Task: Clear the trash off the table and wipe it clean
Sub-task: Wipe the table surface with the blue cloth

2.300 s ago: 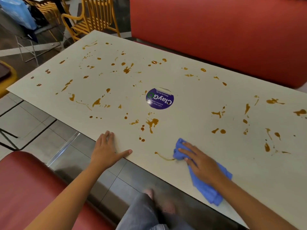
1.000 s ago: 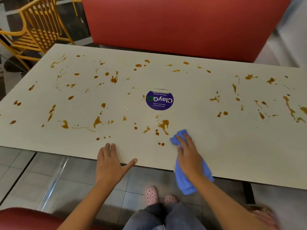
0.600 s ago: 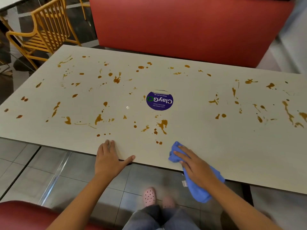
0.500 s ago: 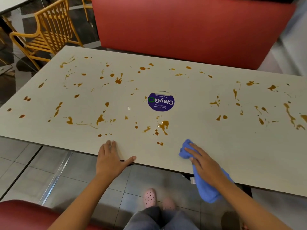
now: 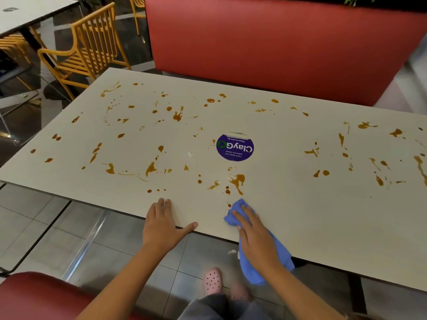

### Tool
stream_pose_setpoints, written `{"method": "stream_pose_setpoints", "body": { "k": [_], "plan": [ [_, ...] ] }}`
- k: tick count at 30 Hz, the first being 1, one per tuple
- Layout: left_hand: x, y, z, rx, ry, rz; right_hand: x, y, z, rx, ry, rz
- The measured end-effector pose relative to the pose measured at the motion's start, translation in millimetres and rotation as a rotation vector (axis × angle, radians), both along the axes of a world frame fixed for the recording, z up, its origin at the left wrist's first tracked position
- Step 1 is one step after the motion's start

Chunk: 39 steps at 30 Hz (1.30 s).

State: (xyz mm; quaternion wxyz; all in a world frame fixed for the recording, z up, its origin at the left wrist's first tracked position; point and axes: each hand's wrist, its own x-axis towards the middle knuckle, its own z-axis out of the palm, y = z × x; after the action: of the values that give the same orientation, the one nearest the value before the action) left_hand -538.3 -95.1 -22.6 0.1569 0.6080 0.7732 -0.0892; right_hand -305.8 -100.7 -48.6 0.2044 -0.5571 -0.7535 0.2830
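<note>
Blue cloth (image 5: 238,207) under right hand (image 5: 256,236), stained table (image 5: 300,211)

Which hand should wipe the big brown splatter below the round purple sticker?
Right: the right hand presses the blue cloth near that brown splatter; the left hand rests empty on the white table.

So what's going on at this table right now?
A person is wiping a dirty table. Their right hand presses a blue cloth onto the tabletop near the front edge, with part of the cloth hanging off that edge. The left hand rests flat on the edge beside it. Brown sauce splatters cover most of the surface around a round purple sticker, so most of it is not yet wiped.
</note>
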Motion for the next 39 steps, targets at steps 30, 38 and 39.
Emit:
{"method": "stream_pose_setpoints", "body": {
  "k": [30,38,39],
  "plan": [
    [1,2,3,-0.006,0.018,0.036,10,24,-8,0.034,-0.005,-0.011],
    [-10,-2,9,0.099,-0.115,0.089,60,44,-8,0.048,-0.020,-0.094],
    [-14,-2,10,0.112,-0.120,0.109,61,50,-8,0.049,-0.034,-0.114]
  ]
}}
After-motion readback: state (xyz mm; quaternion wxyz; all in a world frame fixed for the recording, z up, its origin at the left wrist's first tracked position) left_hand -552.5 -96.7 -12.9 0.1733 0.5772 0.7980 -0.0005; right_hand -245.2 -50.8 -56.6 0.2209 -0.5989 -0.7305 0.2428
